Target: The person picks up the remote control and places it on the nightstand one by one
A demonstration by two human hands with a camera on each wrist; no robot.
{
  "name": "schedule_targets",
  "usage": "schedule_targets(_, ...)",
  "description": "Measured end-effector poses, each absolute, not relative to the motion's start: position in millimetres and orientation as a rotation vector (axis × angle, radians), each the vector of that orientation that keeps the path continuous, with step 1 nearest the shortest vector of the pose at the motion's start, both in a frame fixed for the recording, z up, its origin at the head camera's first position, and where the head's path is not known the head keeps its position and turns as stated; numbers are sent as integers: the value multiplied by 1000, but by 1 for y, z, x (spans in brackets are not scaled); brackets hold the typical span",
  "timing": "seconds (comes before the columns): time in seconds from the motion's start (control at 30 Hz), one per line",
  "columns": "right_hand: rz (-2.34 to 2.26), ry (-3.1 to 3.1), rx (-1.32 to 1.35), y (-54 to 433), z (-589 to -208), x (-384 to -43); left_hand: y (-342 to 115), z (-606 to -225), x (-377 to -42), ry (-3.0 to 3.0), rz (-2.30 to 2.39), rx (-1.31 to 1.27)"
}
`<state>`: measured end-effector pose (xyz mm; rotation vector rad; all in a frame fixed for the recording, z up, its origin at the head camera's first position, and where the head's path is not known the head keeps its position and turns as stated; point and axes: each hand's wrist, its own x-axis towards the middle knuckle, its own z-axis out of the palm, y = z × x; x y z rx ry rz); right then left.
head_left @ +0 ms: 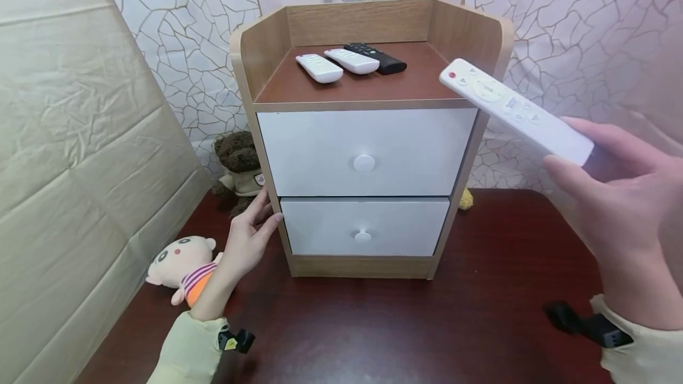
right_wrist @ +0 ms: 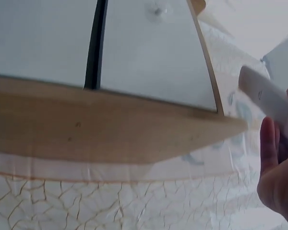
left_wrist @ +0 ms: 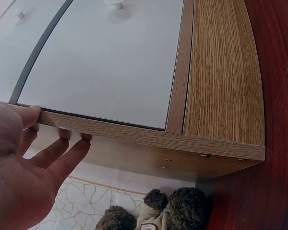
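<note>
My right hand (head_left: 635, 194) holds a white remote control (head_left: 517, 108) with a red button in the air, right of the small wooden cabinet (head_left: 360, 266). Thumb and fingers pinch its near end; in the right wrist view the remote (right_wrist: 266, 93) shows its plain back. My left hand (head_left: 248, 242) touches the cabinet's left side panel. In the left wrist view its thumb lies on the panel's front edge (left_wrist: 110, 127), and its fairly straight fingers rest against the outer face. On the cabinet's top lie two white remotes (head_left: 320, 68) and a black remote (head_left: 392, 64).
Two white drawers, an upper (head_left: 315, 147) and a lower (head_left: 320, 227), are closed. A pink plush toy (head_left: 178, 262) lies by my left forearm, and a brown plush (head_left: 237, 153) sits behind the cabinet's left side. Something yellow (head_left: 466, 199) shows at its right. The table (head_left: 352, 330) is dark red.
</note>
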<state>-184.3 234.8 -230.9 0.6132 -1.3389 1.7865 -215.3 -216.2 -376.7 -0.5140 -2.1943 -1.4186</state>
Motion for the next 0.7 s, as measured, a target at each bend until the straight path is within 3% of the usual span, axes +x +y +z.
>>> schedule_targets(0.3, 1395, -1739, 265, 205, -207, -186, -216, -376, -215, -2194, -1413, -513)
schedule_targets(0.7, 1406, -1728, 296, 169, -182, -201, -215, -376, -215, -2187, -1408, -522)
